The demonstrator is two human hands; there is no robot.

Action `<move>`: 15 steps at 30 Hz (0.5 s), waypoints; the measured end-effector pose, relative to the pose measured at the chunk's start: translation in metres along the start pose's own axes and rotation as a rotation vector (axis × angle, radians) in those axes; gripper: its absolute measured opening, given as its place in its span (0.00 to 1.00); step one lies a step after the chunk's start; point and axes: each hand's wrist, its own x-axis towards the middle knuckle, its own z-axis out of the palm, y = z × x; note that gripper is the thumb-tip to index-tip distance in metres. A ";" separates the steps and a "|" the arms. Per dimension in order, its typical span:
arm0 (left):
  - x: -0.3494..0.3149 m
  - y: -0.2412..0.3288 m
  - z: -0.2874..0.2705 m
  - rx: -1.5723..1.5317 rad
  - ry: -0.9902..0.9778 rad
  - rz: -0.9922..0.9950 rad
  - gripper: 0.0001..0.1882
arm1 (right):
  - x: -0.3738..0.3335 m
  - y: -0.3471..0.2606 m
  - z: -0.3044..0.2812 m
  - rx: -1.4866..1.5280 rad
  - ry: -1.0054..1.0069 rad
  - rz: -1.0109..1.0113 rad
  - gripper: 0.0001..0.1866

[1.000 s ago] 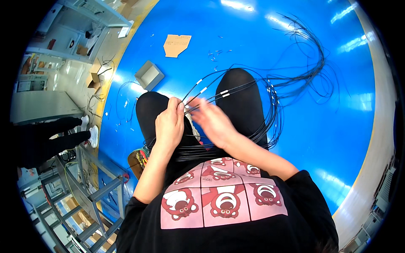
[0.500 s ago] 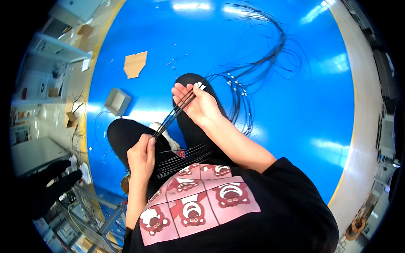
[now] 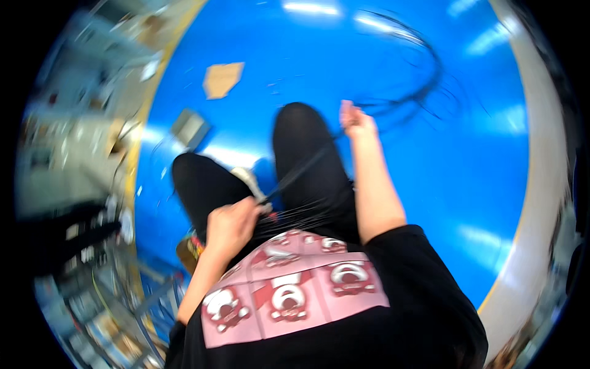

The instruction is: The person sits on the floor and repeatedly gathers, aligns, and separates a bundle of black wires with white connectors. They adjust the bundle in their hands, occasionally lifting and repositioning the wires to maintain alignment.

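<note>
the left hand [image 3: 233, 224], toward eight o'clock, is clenching black cables [image 3: 301, 167] that are crossing the right thigh [image 3: 300, 130] toward the right hand [image 3: 356, 120] near one o'clock, its grip too blurred to tell, apparently so the strands are lying straight.

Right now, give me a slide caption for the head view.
Black cables run from left hand to right hand over the right thigh.

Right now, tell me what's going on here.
A person is handling a bundle of thin black cables. The left hand grips it; the right hand is farther along, too blurred to tell whether it grips. Beyond, the cables sprawl over the blue floor. A gray box and a cardboard piece lie ahead, toward the left.
</note>
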 end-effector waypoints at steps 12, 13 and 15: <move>-0.027 -0.002 0.012 0.000 -0.045 0.076 0.56 | -0.005 -0.129 -0.018 -0.615 -0.436 0.225 0.18; -0.026 -0.004 0.012 -0.009 -0.064 0.069 0.56 | -0.012 -0.125 -0.020 -0.618 -0.404 0.204 0.19; -0.020 -0.005 0.009 -0.048 -0.214 0.013 0.56 | -0.023 -0.113 -0.017 -0.653 -0.290 0.104 0.19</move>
